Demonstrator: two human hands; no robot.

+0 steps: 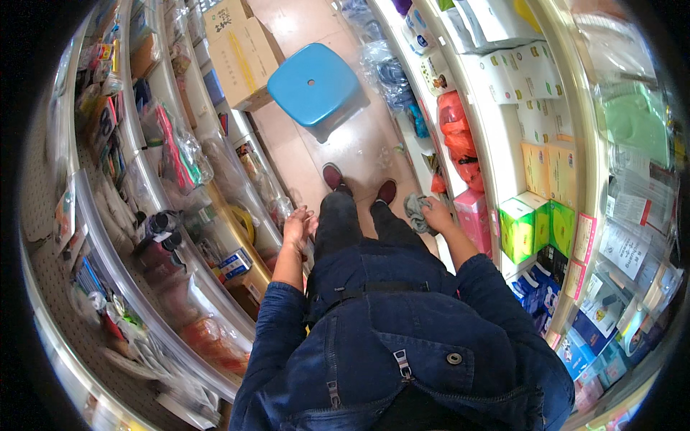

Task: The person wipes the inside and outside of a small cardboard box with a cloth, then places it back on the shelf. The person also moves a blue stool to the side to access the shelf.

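Observation:
My right hand [437,214] is closed on a crumpled grey-green cloth [417,213], which hangs beside my leg near the right-hand shelves. My left hand [300,226] is held low at my other side, palm partly up, fingers apart and slightly curled, with nothing in it. It is close to the edge of the left-hand shelves. Ahead of my feet, a blue plastic stool [314,84] with a small hole in its seat stands on the tiled floor [353,156].
A taped cardboard box [241,59] stands left of the stool. Shelves with bagged goods [178,145] line the left. The right shelves hold tissue packs [517,73], red plastic bags [458,129], a pink package [472,220] and green boxes [517,229]. Wrapped bundles [391,73] lie along the right shelf base.

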